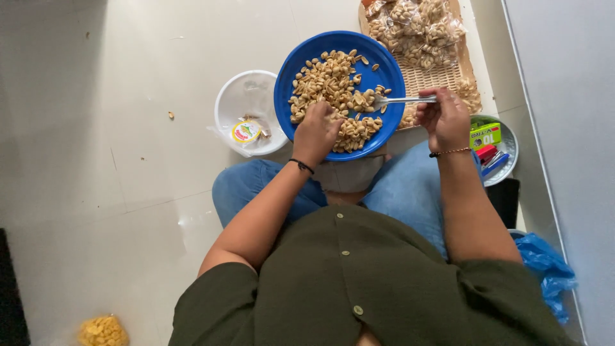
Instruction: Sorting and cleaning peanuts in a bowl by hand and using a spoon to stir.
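A person sits on the floor (96, 192) with a blue plate (291, 77) of peanuts (330, 80) resting on the lap. The left hand (316, 131) is curled closed among the nuts at the plate's near edge, while the right hand (445, 115) grips a metal spoon (400, 100) whose bowl lies in the peanuts. A white bowl (246, 96) sits just left of the plate, and a woven tray (435, 77) bearing bagged peanuts (416, 29) lies beyond it.

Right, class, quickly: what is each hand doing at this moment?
Left hand: fingers curled down into the peanuts on the blue plate.
Right hand: closed around a metal spoon.
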